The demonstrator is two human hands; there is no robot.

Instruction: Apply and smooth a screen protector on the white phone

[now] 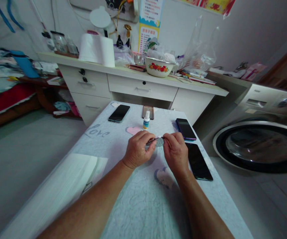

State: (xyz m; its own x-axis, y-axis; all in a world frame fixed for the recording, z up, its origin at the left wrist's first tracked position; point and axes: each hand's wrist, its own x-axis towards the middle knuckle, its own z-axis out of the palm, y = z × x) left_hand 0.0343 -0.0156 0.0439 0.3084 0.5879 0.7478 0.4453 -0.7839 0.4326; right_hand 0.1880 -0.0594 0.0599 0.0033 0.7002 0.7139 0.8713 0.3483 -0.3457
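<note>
My left hand (140, 149) and my right hand (175, 149) are closed on opposite ends of a thin phone (155, 139), held just above the cloth-covered table. It is seen almost edge-on, and my fingers cover much of it, so its faces are hidden. Just beyond my hands stands a small white spray bottle (146, 120) with a blue and yellow label. Behind the bottle lies a brownish see-through phone case (151, 112). To the right of my right hand are a dark tablet (198, 162) and a purple-edged phone (185, 128).
A black phone (119, 113) lies at the table's far left. White folded sheets (66, 176) cover the near left edge. Beyond the table stands a white desk (143, 89) bearing a flowered bowl (159, 67) and a paper roll (96, 49). A washing machine (265, 99) stands at right.
</note>
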